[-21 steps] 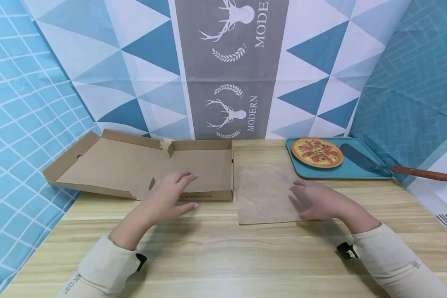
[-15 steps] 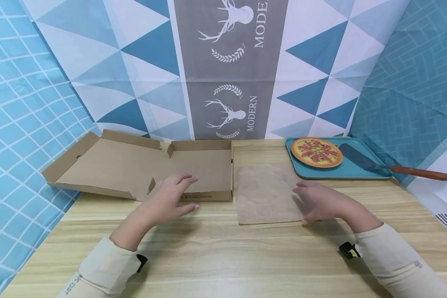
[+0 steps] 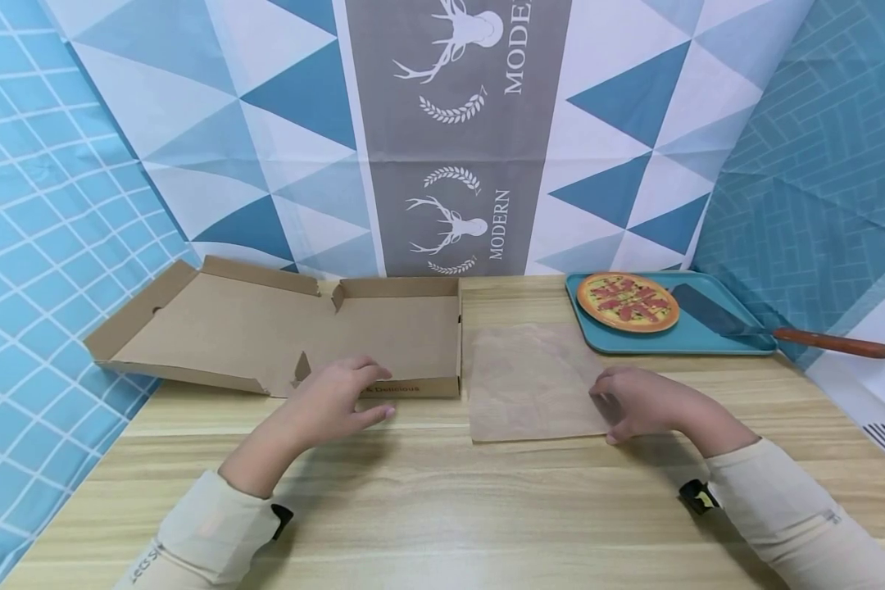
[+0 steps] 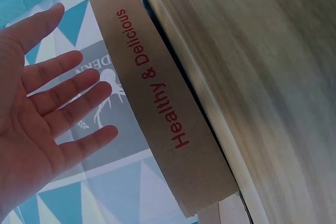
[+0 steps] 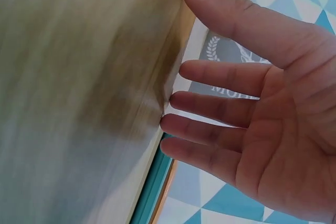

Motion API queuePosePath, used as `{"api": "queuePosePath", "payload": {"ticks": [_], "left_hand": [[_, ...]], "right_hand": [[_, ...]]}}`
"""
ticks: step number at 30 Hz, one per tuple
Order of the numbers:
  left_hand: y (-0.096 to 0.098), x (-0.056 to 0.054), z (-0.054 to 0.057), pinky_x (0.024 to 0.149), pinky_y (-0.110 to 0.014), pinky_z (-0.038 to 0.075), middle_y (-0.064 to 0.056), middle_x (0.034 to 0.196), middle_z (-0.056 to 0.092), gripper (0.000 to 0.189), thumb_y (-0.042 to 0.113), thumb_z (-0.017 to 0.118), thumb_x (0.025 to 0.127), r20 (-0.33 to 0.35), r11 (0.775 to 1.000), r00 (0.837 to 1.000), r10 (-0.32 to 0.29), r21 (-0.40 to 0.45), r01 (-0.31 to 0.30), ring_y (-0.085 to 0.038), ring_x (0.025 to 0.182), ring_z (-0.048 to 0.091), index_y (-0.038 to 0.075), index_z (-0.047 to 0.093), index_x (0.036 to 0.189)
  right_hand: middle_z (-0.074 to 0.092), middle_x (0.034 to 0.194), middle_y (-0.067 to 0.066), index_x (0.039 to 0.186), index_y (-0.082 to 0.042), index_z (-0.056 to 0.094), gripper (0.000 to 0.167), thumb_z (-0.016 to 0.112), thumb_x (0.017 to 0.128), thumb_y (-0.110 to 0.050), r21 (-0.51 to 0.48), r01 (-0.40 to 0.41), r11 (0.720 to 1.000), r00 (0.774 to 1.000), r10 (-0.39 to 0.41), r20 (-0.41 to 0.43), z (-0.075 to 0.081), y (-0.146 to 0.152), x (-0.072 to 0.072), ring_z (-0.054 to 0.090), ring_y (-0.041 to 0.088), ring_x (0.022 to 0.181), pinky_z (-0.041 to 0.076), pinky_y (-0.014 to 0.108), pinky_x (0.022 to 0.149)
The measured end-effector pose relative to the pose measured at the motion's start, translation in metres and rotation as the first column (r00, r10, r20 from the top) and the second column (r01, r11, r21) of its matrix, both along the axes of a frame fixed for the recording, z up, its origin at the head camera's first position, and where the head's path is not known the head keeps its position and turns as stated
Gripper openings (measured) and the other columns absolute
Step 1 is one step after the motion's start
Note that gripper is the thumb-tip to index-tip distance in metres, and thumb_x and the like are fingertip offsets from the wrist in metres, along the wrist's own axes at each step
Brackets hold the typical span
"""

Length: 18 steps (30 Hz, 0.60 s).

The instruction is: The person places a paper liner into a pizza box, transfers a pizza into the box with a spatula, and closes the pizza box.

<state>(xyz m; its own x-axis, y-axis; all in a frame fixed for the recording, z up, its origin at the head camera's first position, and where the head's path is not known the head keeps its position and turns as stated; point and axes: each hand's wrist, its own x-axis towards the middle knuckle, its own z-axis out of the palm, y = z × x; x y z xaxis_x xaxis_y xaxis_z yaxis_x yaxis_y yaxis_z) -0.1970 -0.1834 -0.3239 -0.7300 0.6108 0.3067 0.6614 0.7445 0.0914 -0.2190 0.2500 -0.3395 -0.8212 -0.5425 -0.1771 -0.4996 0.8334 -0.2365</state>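
Left hand (image 3: 328, 408) hovers spread beside the brown rectangular cardboard box (image 3: 406, 332), right hand (image 3: 652, 401) spread too, fingertips (image 5: 172, 124) right there at the edge of the square brown paper sheet (image 3: 531, 385), flat on the pale wooden surface (image 3: 450, 512)

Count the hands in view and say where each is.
2. The left hand is near the front of the open cardboard box; the right hand is at the right edge of the brown paper.
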Motion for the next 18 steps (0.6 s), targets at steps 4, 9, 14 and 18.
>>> {"api": "queuePosePath", "payload": {"ticks": [4, 9, 14, 18], "left_hand": [[0.0001, 0.0014, 0.0003, 0.082, -0.045, 0.053, -0.008, 0.106, 0.067, 0.040, 0.030, 0.077, 0.084, 0.002, 1.000, 1.000, -0.001, -0.005, 0.001, -0.028, 0.097, 0.065, 0.002, 0.068, 0.111], [0.0002, 0.0017, 0.0008, 0.083, -0.045, 0.053, -0.009, 0.105, 0.068, 0.038, 0.030, 0.076, 0.085, 0.011, 1.000, 1.000, -0.002, -0.011, 0.002, -0.028, 0.098, 0.065, 0.002, 0.068, 0.111], [0.0007, 0.0020, 0.0013, 0.083, -0.044, 0.053, -0.009, 0.104, 0.068, 0.038, 0.030, 0.076, 0.086, 0.015, 1.000, 1.000, -0.004, -0.004, 0.004, -0.028, 0.097, 0.065, 0.002, 0.068, 0.110], [0.0007, 0.0028, 0.0012, 0.083, -0.045, 0.053, -0.009, 0.104, 0.068, 0.038, 0.030, 0.076, 0.085, 0.015, 1.000, 1.000, -0.004, 0.000, 0.004, -0.028, 0.097, 0.065, 0.001, 0.069, 0.109]], "right_hand": [[0.065, 0.111, 0.012, 0.111, 0.000, 0.069, 0.042, 0.083, 0.076, -0.017, -0.017, -0.037, 0.999, 0.999, 0.036, -0.037, -0.0010, -0.0006, -0.0015, 0.061, 0.031, 0.105, 0.050, 0.050, 0.091], [0.069, 0.098, 0.004, 0.099, -0.005, 0.074, 0.021, 0.077, 0.078, -0.003, -0.053, -0.103, 0.993, 0.990, 0.097, -0.105, 0.0006, -0.0036, -0.0026, 0.065, 0.024, 0.094, 0.054, 0.045, 0.083], [0.069, 0.083, -0.004, 0.085, -0.009, 0.076, 0.016, 0.077, 0.077, 0.004, -0.092, -0.180, 0.979, 0.965, 0.158, -0.210, 0.0035, -0.0052, -0.0033, 0.064, 0.012, 0.078, 0.056, 0.034, 0.069], [0.067, 0.077, -0.007, 0.078, -0.010, 0.076, 0.020, 0.077, 0.073, 0.009, -0.116, -0.201, 0.973, 0.936, 0.156, -0.317, 0.0055, -0.0074, -0.0041, 0.062, 0.009, 0.072, 0.055, 0.030, 0.065]]}}
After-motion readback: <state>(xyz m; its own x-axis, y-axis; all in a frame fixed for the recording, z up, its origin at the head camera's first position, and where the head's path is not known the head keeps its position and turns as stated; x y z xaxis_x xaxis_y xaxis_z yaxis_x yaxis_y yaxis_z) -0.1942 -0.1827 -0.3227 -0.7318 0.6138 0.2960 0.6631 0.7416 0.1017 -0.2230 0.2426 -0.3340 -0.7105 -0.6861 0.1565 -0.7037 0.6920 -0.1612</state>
